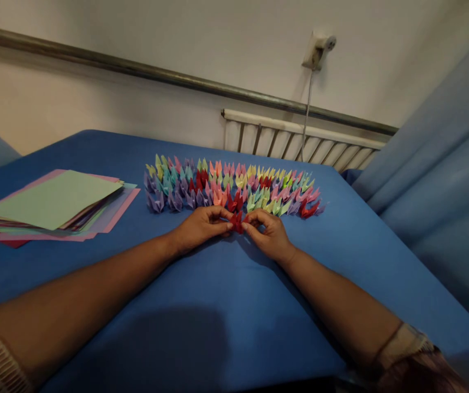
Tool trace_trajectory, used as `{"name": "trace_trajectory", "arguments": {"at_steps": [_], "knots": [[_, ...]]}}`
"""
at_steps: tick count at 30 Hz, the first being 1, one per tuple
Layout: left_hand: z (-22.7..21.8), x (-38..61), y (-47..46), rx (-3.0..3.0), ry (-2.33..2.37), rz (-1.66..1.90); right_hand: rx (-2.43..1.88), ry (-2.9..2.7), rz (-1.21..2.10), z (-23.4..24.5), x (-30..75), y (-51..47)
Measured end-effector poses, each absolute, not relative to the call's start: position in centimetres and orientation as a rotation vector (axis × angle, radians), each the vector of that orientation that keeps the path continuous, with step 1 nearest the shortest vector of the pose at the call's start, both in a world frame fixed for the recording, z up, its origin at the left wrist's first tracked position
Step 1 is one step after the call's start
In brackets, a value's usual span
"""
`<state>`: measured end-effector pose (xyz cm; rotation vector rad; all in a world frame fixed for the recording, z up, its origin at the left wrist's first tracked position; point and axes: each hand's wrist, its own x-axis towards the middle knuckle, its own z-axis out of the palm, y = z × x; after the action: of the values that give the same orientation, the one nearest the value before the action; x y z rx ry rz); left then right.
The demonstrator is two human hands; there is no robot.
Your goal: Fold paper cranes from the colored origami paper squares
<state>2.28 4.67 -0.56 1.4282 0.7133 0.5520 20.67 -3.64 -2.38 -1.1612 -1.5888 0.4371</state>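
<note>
So on the blue cloth-covered counter (226, 305), stack of pastel square paper sheets (54, 202) sits left, rows of multicoloured folded paper cranes (234, 185) centre-back, white slatted radiator (300, 144) behind the far edge.

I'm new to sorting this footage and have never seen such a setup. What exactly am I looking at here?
There is no machine here. One camera worn on a person's head looks forward and down at their two bare hands. The left hand and the right hand together pinch a small red origami figure at a blue table. Just beyond it stand rows of many-coloured origami figures. To the left lies a stack of coloured paper sheets. A radiator stands by the wall behind.
</note>
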Motion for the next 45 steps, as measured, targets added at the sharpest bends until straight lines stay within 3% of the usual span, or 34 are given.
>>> {"name": "trace_trajectory", "arguments": {"at_steps": [11,45], "knots": [[0.1,2.1,5.0,1.144,0.701,0.604,-1.214,-1.431,0.608,-3.8,21.1,-2.9],[-0.5,2.2,5.0,1.173,0.701,0.637,-1.240,-1.610,0.433,-2.8,20.4,-3.8]]}}
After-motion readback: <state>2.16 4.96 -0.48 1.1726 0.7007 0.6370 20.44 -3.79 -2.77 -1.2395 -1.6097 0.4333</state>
